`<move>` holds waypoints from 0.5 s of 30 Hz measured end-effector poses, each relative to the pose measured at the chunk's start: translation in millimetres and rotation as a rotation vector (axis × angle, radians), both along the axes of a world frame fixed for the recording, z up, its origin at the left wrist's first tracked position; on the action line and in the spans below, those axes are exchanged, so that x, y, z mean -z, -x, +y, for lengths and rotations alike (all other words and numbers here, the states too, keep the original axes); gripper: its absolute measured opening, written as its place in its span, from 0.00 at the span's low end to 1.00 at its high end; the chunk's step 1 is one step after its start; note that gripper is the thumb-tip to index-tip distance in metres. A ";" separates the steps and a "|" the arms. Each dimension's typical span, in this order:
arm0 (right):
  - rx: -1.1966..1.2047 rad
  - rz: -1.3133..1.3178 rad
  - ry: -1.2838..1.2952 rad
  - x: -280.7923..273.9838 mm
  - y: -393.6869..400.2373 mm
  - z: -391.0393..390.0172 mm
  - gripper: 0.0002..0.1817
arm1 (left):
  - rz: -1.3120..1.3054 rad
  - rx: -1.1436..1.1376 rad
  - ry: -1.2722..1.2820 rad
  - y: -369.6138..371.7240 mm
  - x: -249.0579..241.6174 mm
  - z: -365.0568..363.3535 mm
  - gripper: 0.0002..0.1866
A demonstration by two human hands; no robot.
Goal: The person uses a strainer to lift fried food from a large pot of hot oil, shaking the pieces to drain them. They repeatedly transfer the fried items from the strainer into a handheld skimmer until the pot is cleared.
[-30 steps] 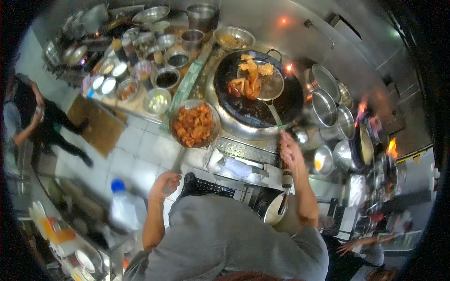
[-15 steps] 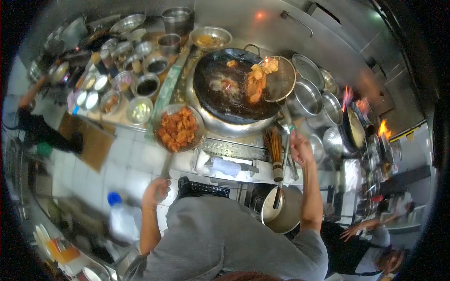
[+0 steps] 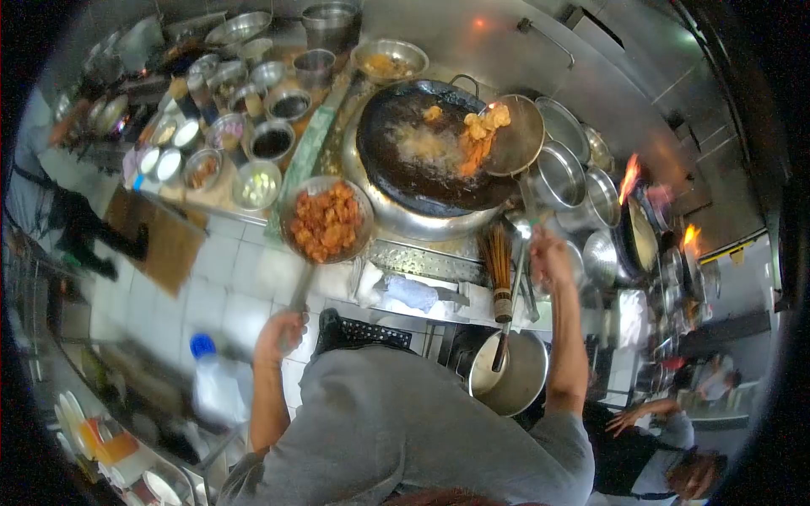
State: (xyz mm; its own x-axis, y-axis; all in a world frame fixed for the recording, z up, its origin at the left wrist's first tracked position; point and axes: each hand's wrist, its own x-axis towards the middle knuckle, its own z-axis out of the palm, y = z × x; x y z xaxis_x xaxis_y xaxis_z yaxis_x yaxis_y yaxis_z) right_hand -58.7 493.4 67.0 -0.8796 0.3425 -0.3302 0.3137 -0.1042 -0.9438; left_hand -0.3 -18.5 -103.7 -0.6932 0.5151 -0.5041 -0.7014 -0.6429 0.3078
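My left hand (image 3: 281,335) is closed round the handle of a strainer ladle (image 3: 301,291), its round bowl filled with reddish-brown fried pieces (image 3: 325,223). The bowl is held level at the left front of the wok. My right hand (image 3: 552,255) grips the long handle of a round skimmer (image 3: 521,139), tilted over the right side of the wok. Golden battered pieces (image 3: 477,139) hang at the skimmer's left edge, over the oil. Dark oil bubbles in the wok (image 3: 384,181), where a small piece (image 3: 433,112) floats towards the back.
A bamboo brush (image 3: 498,261) stands at the counter's front edge, above a large pot (image 3: 527,371). Metal bowls (image 3: 559,173) sit right of the wok. Flames (image 3: 629,179) rise farther right. Ingredient bowls (image 3: 256,185) crowd the left counter. A co-worker (image 3: 645,447) is at lower right, another person (image 3: 59,194) far left.
Battered pieces at the skimmer have shifted slightly, and the bubbling patch in the oil has spread. The person at far left has moved their legs. Both my hands keep their holds.
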 end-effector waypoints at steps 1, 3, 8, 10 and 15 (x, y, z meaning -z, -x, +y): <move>0.017 -0.041 -0.104 -7.9 3.1 -11.0 0.15 | 0.000 0.002 -0.001 -0.2 -0.1 -0.4 0.12; 0.037 -0.082 -0.209 -11.4 8.3 -20.3 0.16 | -0.009 0.001 -0.037 0.2 -0.2 -1.5 0.13; -0.185 0.113 -0.883 -1.6 17.6 -33.2 0.17 | -0.023 -0.047 -0.050 -1.2 3.8 -9.1 0.16; -0.217 0.169 -0.983 1.6 17.0 -33.3 0.17 | -0.018 -0.072 -0.067 -3.6 -3.0 -11.4 0.17; -0.296 0.041 -1.145 -25.8 -1.9 -60.9 0.19 | 0.121 -0.223 0.305 -15.2 -35.4 -20.1 0.27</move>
State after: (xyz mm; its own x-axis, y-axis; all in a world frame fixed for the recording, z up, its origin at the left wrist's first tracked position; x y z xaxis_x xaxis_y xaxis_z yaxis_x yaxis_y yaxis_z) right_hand -56.8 432.5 92.7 -0.9772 0.2014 0.0667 0.1507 0.8801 -0.4502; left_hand 14.9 -38.5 -68.4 -0.8352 0.1842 -0.5182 -0.5016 -0.6414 0.5804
